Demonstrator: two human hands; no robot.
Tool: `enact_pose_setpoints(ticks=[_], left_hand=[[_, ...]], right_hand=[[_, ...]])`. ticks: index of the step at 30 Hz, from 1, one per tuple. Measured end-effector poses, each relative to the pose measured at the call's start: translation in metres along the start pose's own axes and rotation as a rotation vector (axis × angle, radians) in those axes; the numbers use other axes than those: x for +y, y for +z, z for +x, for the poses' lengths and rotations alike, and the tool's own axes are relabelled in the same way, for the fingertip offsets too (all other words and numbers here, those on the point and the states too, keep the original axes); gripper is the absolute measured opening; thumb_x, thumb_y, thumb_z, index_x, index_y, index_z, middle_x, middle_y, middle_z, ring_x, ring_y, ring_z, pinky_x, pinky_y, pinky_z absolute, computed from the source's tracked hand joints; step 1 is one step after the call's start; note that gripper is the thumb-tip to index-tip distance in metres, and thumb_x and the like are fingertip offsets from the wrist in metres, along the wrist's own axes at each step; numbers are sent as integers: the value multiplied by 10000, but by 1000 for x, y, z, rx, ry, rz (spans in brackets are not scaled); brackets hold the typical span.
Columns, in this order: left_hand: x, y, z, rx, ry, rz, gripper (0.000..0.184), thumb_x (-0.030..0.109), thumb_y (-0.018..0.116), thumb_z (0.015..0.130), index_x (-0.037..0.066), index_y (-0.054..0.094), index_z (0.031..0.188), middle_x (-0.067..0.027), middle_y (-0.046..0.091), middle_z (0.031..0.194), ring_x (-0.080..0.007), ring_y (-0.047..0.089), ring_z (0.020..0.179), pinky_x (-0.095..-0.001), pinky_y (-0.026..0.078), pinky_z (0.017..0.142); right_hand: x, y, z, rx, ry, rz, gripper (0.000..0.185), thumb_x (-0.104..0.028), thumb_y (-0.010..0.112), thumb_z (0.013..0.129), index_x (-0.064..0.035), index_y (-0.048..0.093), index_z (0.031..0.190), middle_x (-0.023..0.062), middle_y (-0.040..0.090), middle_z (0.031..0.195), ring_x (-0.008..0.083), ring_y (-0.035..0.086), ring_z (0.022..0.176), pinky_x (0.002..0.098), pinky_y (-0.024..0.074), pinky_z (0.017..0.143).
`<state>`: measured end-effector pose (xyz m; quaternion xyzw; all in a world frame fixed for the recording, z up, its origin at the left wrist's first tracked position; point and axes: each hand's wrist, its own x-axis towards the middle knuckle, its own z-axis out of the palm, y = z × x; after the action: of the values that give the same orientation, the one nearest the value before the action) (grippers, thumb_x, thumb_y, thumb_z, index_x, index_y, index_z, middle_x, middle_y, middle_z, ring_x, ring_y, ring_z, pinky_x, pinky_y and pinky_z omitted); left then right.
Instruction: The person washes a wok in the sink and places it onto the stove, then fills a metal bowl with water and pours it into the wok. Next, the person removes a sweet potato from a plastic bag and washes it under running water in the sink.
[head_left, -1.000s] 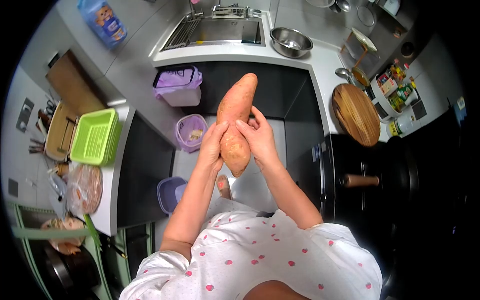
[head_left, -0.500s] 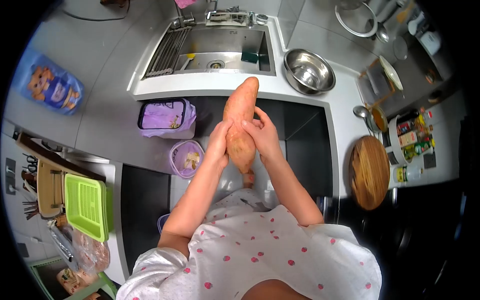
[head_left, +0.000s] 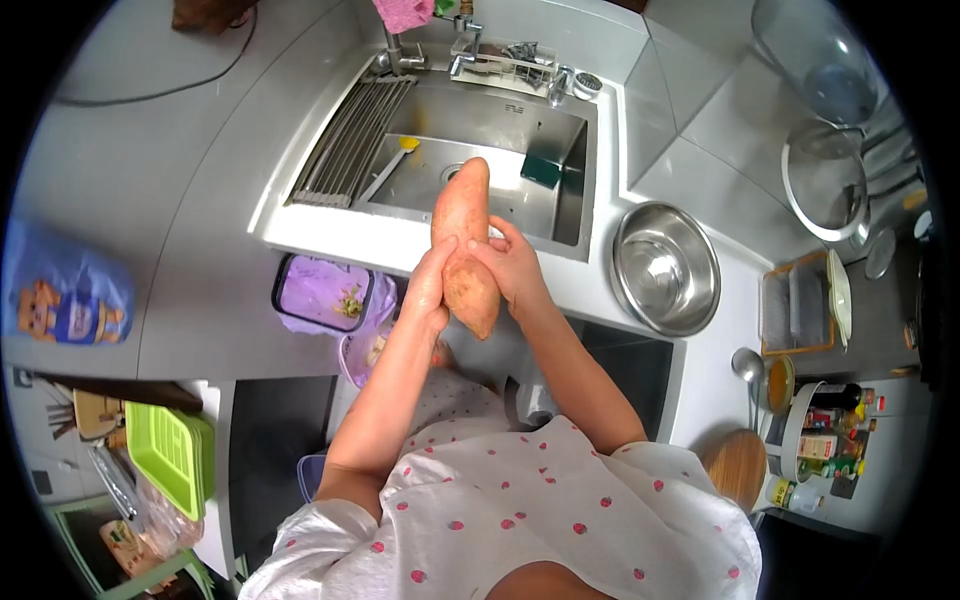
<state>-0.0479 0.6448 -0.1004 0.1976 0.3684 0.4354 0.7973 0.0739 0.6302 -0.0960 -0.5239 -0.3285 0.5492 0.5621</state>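
Observation:
A large sweet potato (head_left: 464, 205), orange-brown and tapered at both ends, is held between my two hands in front of the sink. My left hand (head_left: 430, 280) grips its left side, with the thumb lying on top. On the opposite side my right hand (head_left: 508, 262) holds it, thumb on the skin and fingers curled behind. The far end of the sweet potato overlaps the near rim of the steel sink (head_left: 405, 220). Inside the basin lie a yellow-headed brush (head_left: 408, 146) and a dark green sponge (head_left: 541, 170). The fingers beneath the sweet potato are mostly hidden.
A steel bowl (head_left: 667, 268) stands on the counter right of the sink. Below the counter on the left is a purple-lined bin (head_left: 320, 290) with scraps. Green baskets (head_left: 170, 455) are at the left; a round wooden board (head_left: 737, 468) and bottles (head_left: 830, 445) are at the right.
My view has shifted forward, so the sink and steel bowl appear nearer and larger. My hands, still around the sweet potato, are now closer to the sink's front edge.

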Motion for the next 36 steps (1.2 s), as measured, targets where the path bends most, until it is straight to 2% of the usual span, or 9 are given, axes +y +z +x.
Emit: enact_pose_setpoints(ticks=[5,7,14,24,26,31,33,34,36], left_hand=[[24,1,81,6,-61,-8,449,264,560,806,-18,421,1126,-116,540,1012,-193,552,897,-313,464,767],[37,1,116,-3,-75,-29,456,256,582,792,-20,426,1120,-119,540,1004,-196,557,886,-314,467,755],[59,-21,222,235,-135,204,623,271,654,741,-3,322,1190,-134,487,1069,-232,530,926,-334,474,745],[14,-91,337,361,-188,322,629,243,678,718,-10,355,1195,-149,513,1056,-248,545,894,-350,483,733],[7,-96,349,418,-246,537,563,219,617,779,-10,343,1214,-164,503,1095,-268,548,917,-364,488,732],[-17,-114,383,504,-280,716,530,176,533,827,-23,296,1258,-183,482,1136,-288,535,957,-369,478,760],[-23,-116,389,476,-249,723,522,142,481,844,-8,259,1291,-187,459,1170,-290,519,990,-367,475,770],[-26,-114,391,492,-281,726,512,90,414,848,8,226,1317,-189,437,1197,-289,506,1010,-366,467,787],[-31,-111,391,505,-277,696,490,114,418,839,14,274,1296,-194,439,1213,-307,493,1045,-368,442,835]], right_hand=[[-10,1,74,39,43,-97,567,-151,637,726,-9,391,1217,117,565,943,167,574,790,274,479,668],[-11,3,105,-17,110,2,555,-179,620,764,-6,380,1233,146,548,1005,195,567,896,283,488,714],[-9,20,201,-6,418,57,668,-200,656,730,-35,315,1280,171,506,1116,237,540,974,317,472,774],[80,-1,285,-106,563,13,791,-140,673,672,-1,239,1318,169,468,1172,243,501,1038,312,421,869],[94,-5,295,-74,621,34,793,-120,653,670,4,222,1323,177,461,1176,246,509,1016,308,429,851],[126,-4,313,-8,570,54,761,-116,633,686,27,227,1314,179,458,1180,240,511,1006,311,435,832],[127,-1,317,61,518,-71,569,-54,580,708,2,362,1231,142,503,1124,244,526,972,330,441,801],[133,-3,320,60,516,-68,569,-54,580,708,2,362,1231,142,503,1124,244,526,972,330,441,801],[145,-4,326,99,445,-97,507,-78,577,712,-19,409,1187,123,533,1088,239,534,964,327,432,794]])
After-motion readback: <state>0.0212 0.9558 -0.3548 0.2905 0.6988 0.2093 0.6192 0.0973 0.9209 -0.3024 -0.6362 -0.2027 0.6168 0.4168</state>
